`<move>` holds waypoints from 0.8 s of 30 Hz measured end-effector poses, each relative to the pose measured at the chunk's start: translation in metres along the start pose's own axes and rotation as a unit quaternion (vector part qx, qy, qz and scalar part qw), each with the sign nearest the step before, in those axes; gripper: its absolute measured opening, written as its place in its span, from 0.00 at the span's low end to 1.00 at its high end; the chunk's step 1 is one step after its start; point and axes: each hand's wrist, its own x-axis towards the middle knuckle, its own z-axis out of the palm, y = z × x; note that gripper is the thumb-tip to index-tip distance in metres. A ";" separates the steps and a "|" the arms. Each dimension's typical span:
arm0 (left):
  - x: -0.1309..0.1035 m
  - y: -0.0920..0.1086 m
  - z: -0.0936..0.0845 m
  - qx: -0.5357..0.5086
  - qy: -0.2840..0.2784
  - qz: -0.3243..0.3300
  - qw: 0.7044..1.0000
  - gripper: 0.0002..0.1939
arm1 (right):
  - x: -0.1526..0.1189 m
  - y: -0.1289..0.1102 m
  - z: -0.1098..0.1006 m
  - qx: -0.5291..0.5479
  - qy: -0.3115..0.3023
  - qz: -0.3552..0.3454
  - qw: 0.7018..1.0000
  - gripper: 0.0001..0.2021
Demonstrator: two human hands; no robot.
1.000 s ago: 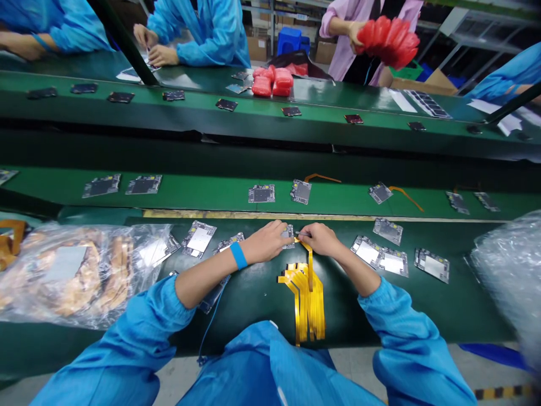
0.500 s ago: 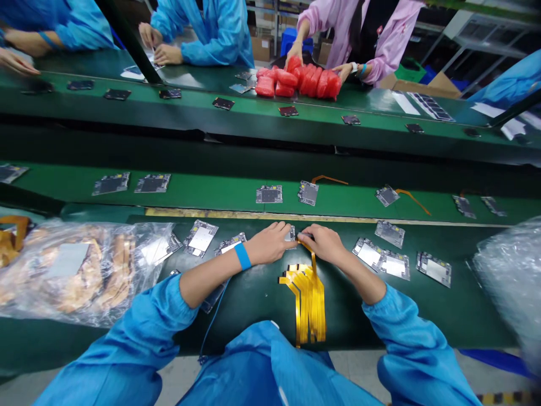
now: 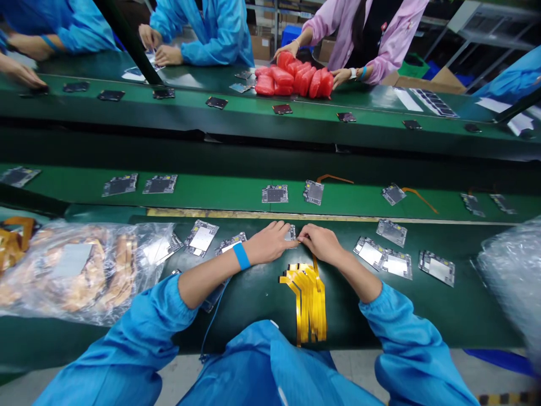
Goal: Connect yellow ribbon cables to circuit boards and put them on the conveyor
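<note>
- My left hand (image 3: 268,243): fingers curled down on a small circuit board (image 3: 290,233), pinning it to the dark green bench (image 3: 253,293).
- My right hand (image 3: 320,242): fingertips pinched on the board's near edge, where one yellow ribbon cable (image 3: 315,263) meets it.
- Pile of yellow ribbon cables (image 3: 307,301): just below my hands.
- Writing: none that I can read.
- Spare boards (image 3: 382,256): right of my hands; more on the green conveyor belt (image 3: 211,194) beyond.
- Plastic bag (image 3: 80,270): far left, crumpled.
- Room: a workshop line; co-workers in blue sleeves (image 3: 203,34) and red packets (image 3: 296,82) across it.
</note>
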 end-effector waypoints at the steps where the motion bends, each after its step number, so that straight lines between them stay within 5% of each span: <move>1: 0.000 0.000 -0.001 -0.003 0.000 -0.006 1.000 0.19 | 0.000 0.001 0.000 0.002 0.001 -0.001 1.000 0.05; 5: 0.000 0.002 -0.005 0.000 -0.016 -0.052 0.999 0.14 | -0.004 0.008 0.003 0.054 0.041 -0.009 0.998 0.05; 9: 0.003 0.001 -0.011 -0.009 -0.039 -0.078 0.996 0.16 | -0.015 0.020 0.003 0.174 0.148 0.014 0.974 0.10; 14: -0.002 -0.022 -0.028 -0.038 0.010 -0.111 0.993 0.14 | -0.035 0.028 -0.006 0.236 0.237 0.033 0.942 0.16; 18: -0.010 -0.064 -0.049 -0.027 0.070 -0.240 0.968 0.14 | -0.049 0.027 -0.005 0.224 0.240 0.047 0.943 0.16; 21: -0.012 -0.093 -0.055 0.013 0.108 -0.386 0.916 0.19 | -0.056 0.026 0.003 0.226 0.212 0.052 0.949 0.17; 24: -0.004 -0.106 -0.047 0.028 0.106 -0.401 0.910 0.23 | -0.061 0.025 0.009 0.217 0.160 0.045 0.962 0.15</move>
